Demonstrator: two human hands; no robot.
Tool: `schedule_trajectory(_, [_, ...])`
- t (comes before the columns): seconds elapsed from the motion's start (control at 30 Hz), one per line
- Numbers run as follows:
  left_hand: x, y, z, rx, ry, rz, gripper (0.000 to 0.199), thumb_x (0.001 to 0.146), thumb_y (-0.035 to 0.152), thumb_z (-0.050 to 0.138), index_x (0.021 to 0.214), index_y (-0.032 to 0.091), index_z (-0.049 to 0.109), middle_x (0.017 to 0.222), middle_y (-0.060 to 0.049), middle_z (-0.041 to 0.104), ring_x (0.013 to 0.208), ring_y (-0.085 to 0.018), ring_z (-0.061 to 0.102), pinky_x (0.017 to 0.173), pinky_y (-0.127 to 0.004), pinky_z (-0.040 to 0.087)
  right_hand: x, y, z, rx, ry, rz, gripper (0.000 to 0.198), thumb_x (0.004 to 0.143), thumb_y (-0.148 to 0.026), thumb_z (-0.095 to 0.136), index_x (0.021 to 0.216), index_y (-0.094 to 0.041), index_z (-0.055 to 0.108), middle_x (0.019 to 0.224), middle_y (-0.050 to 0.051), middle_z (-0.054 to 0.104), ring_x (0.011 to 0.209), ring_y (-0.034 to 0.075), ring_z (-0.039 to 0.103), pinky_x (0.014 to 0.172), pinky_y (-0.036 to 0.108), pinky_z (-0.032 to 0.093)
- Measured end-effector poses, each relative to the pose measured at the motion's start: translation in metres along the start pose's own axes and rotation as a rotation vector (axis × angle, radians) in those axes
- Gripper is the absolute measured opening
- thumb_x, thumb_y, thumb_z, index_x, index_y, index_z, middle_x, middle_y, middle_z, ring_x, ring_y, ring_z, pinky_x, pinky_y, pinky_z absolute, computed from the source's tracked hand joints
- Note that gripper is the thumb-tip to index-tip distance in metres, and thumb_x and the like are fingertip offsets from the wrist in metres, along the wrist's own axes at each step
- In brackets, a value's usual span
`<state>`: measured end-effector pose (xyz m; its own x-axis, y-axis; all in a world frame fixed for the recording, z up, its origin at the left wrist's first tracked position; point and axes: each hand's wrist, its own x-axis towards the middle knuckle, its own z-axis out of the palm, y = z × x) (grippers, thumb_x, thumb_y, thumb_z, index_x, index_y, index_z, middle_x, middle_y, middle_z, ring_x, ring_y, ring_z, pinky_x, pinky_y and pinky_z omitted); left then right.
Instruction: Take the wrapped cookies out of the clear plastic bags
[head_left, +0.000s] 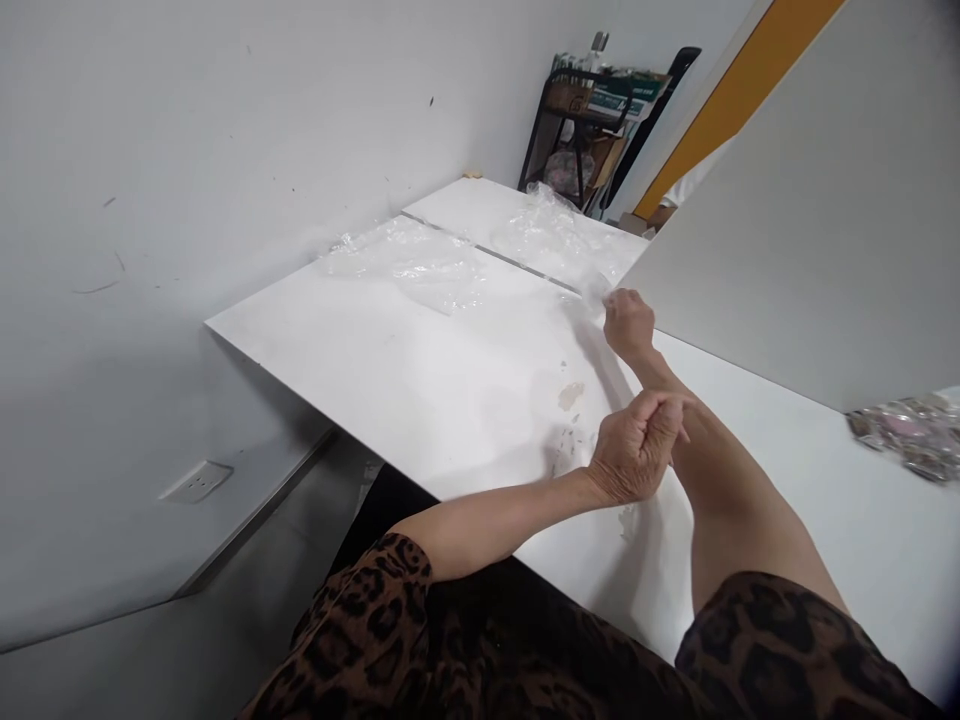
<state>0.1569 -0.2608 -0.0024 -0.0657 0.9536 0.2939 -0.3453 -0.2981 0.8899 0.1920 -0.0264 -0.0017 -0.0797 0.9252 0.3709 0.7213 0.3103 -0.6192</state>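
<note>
A thin piece of clear, crumpled plastic film [596, 290] sits at the fingertips of the right hand [630, 325], whose fingers are curled and seem to pinch its near end; whether that piece joins the sheets beyond is hard to tell. The left hand [637, 448], nearer the body, has its fingers folded into a fist in front of the right forearm; whether it grips anything, or touches that arm, cannot be told. Just beyond the right fingers lies a loose, shiny clear plastic sheet [544, 238], and to their left spreads another wrinkled transparent sheet [420, 262]. All this rests on a glossy white flat surface [352, 350], crossed by a dark narrow seam [499, 253] beyond the right fingers; a beige worn patch [571, 396] shows just left of the left fingers. Right of both hands stands a large pale grey upright panel [810, 220], with a shiny packet of clear wrapping and pinkish contents [904, 430] near its foot. Well past the fingers, a black-framed rack [592, 117] carries boxes and bottles beside a yellow-orange upright band [739, 100]. Far left is a scuffed white wall [225, 130] with a white rectangular socket [199, 482].
</note>
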Motion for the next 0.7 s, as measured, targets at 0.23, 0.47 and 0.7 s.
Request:
schedule_trajectory(0.23, [0.026,-0.015,-0.005,-0.131,0.368,-0.352,0.055,0.100,0.049,0.067,0.141,0.018,0.046,0.132,-0.016,0.058,0.099,-0.016,0.066,0.084,-0.028,0.056,-0.105,-0.003,-0.088,0.778,0.199,0.262,0.028,0.078,-0.025,0.078,0.071,-0.022,0.050,0.063,-0.003,0.056,0.052,0.010,0.047,0.051,0.025,0.039])
schedule_trajectory(0.47, [0.030,-0.007,-0.010,-0.513,-0.039,-0.459,0.069,0.089,0.039,0.082,0.147,0.028,0.046,0.118,-0.005,0.069,0.089,-0.013,0.071,0.086,-0.030,0.060,-0.195,0.003,-0.121,1.133,0.030,0.503,0.030,0.060,-0.024,0.084,0.069,-0.021,0.055,0.063,-0.004,0.056,0.049,0.006,0.045,0.047,0.023,0.042])
schedule_trajectory(0.7, [0.034,-0.012,-0.022,-0.419,0.018,-0.512,0.065,0.084,0.041,0.088,0.137,0.023,0.055,0.103,-0.002,0.073,0.085,-0.012,0.070,0.075,-0.027,0.063,-0.216,0.017,-0.107,0.597,0.260,0.299,0.073,0.055,-0.048,0.092,0.118,-0.027,0.062,0.127,0.009,0.068,0.105,0.024,0.065,0.079,0.035,0.057])
